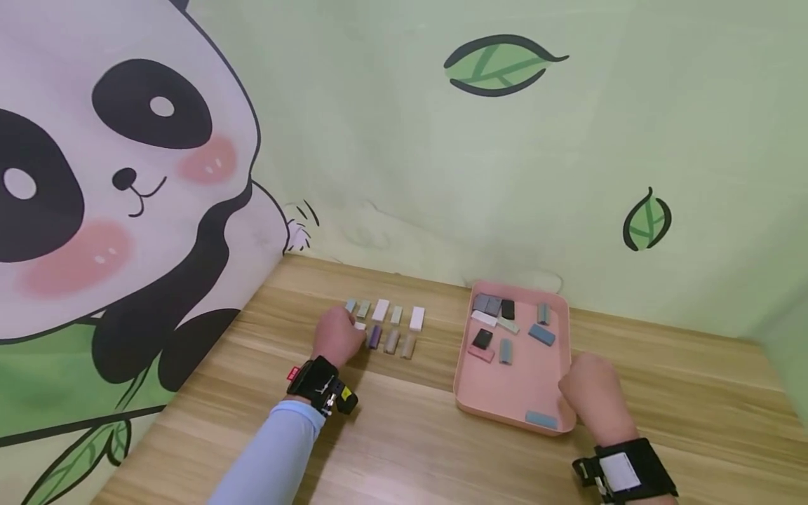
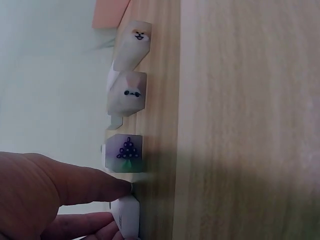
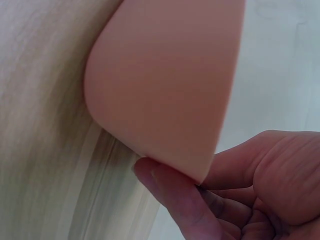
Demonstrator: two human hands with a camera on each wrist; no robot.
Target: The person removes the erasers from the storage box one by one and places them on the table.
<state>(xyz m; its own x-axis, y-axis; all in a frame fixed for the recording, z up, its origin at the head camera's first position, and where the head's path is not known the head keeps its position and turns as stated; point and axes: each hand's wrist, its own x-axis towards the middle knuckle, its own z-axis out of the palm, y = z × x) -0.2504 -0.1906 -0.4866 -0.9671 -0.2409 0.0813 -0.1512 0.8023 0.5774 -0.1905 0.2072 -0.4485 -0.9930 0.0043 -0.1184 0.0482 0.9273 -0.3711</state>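
In the left wrist view, my left hand (image 1: 334,337) pinches a small white block (image 2: 128,215) between thumb and fingers, low at the table top. This block is at the left end of the front row, beside a purple block (image 1: 375,337) with a grape print. Farther right in that row stand a block with a rabbit face (image 2: 129,93) and one with a dog face (image 2: 137,42). Behind them runs a second row with white blocks (image 1: 417,319) and pale green ones. My right hand (image 1: 593,393) grips the pink tray (image 1: 492,386) by its right wall, near the front corner.
Inside the tray lie several more blocks: a blue block (image 1: 541,334), a black block (image 1: 508,309), a pink block (image 1: 481,353) and a light blue block (image 1: 541,420) near the front wall. A printed backdrop (image 1: 391,140) with a panda rises behind the wooden table (image 1: 404,435).
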